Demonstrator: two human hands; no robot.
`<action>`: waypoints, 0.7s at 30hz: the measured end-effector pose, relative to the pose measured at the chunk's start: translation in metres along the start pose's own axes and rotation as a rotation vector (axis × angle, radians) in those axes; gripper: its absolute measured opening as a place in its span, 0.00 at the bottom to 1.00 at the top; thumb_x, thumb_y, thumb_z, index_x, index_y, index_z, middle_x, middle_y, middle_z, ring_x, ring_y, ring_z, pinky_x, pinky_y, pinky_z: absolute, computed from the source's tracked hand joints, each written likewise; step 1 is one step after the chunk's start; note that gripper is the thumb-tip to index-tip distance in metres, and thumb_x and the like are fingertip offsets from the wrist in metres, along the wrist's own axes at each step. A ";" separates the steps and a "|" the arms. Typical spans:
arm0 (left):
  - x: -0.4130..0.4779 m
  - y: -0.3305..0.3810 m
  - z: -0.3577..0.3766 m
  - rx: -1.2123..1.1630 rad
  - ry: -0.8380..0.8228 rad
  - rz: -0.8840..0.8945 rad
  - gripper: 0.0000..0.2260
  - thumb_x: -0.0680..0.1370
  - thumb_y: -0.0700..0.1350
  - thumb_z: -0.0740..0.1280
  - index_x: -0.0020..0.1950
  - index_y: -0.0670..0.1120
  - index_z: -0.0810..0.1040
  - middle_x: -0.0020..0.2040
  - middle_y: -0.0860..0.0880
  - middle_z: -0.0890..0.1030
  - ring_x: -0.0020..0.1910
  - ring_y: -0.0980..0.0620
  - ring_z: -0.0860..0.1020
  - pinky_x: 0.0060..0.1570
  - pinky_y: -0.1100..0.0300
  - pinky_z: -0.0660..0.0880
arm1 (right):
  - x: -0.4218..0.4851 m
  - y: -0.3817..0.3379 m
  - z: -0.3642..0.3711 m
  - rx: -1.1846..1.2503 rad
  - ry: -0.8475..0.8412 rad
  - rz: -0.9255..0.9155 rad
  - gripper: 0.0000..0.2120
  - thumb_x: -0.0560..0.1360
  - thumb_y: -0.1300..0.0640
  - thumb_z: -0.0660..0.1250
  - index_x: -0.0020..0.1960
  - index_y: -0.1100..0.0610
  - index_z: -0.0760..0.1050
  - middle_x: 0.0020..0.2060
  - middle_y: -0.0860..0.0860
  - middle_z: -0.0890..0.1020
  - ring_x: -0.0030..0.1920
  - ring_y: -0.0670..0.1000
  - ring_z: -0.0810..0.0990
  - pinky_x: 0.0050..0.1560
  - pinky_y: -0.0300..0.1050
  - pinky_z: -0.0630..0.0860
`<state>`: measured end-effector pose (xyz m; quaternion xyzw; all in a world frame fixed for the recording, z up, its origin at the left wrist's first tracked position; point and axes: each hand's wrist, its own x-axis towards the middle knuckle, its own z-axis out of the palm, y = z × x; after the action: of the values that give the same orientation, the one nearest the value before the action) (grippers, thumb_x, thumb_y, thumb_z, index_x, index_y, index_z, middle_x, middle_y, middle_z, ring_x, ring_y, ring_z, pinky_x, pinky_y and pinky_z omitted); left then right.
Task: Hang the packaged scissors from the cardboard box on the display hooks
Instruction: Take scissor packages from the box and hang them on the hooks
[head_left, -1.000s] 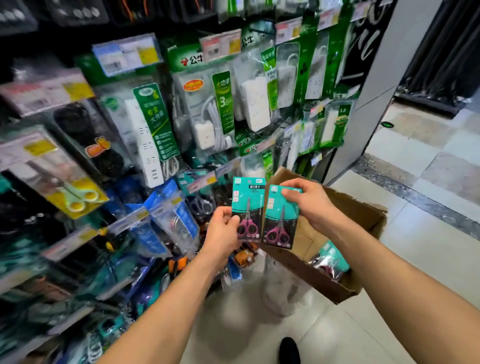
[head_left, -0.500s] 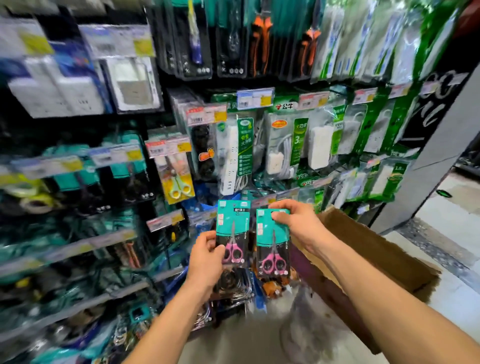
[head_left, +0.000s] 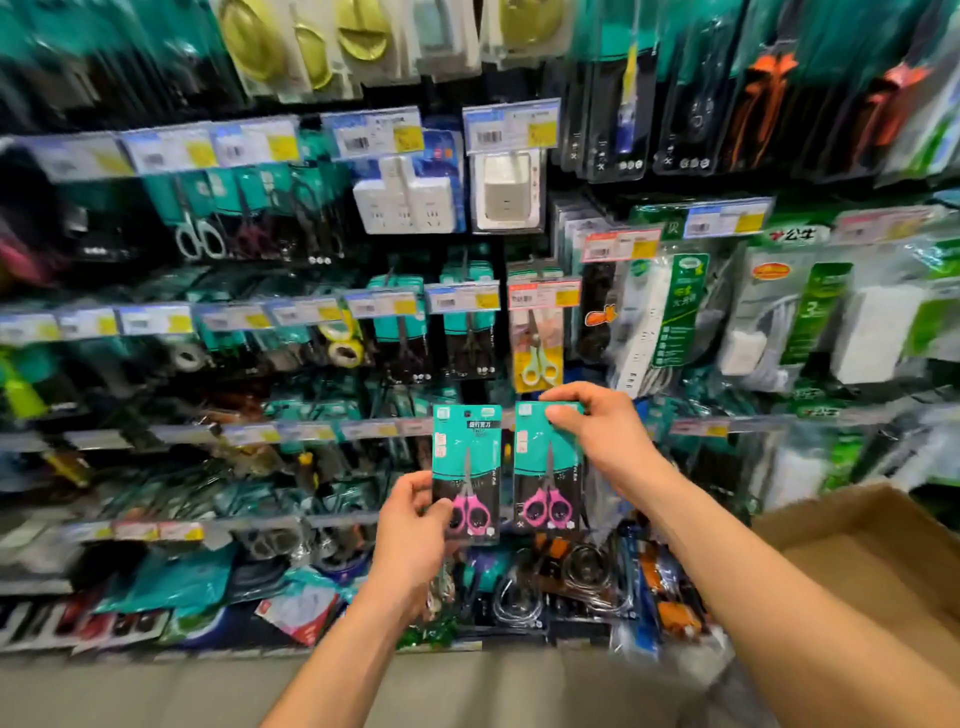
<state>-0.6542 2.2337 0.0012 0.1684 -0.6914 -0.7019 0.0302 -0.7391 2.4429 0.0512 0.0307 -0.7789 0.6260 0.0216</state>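
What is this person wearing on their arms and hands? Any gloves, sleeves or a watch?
Nothing covers them. The left hand and the right hand are bare, with no gloves, and no ring shows. The left forearm and the right forearm are bare too, down to the picture's bottom edge: no sleeve, watch or bracelet shows.

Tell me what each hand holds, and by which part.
The left hand grips one scissors pack at its lower left edge; the right hand pinches the other pack at its top.

Two scissor packs (head_left: 466, 467) left of box (head_left: 872, 566)
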 end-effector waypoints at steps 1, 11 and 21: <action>-0.002 0.000 -0.013 -0.004 0.030 -0.006 0.11 0.82 0.32 0.61 0.58 0.47 0.73 0.53 0.46 0.83 0.47 0.48 0.84 0.42 0.51 0.81 | 0.000 -0.007 0.012 0.008 -0.019 -0.011 0.18 0.76 0.64 0.71 0.38 0.42 0.84 0.46 0.50 0.85 0.45 0.52 0.83 0.55 0.57 0.81; 0.002 0.008 -0.134 -0.021 0.193 0.016 0.12 0.82 0.34 0.62 0.58 0.51 0.72 0.56 0.44 0.81 0.50 0.43 0.84 0.51 0.39 0.81 | 0.006 -0.068 0.138 0.035 -0.146 -0.154 0.10 0.77 0.63 0.70 0.44 0.49 0.82 0.43 0.51 0.85 0.42 0.50 0.84 0.48 0.54 0.81; 0.063 0.052 -0.261 0.038 0.154 0.139 0.11 0.82 0.36 0.62 0.63 0.47 0.72 0.53 0.48 0.83 0.42 0.48 0.81 0.35 0.55 0.75 | 0.023 -0.137 0.261 0.063 -0.049 -0.291 0.09 0.75 0.65 0.71 0.45 0.51 0.82 0.42 0.45 0.84 0.36 0.34 0.79 0.41 0.30 0.75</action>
<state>-0.6507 1.9639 0.0436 0.1740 -0.7101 -0.6700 0.1285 -0.7505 2.1580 0.1295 0.1594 -0.7466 0.6393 0.0922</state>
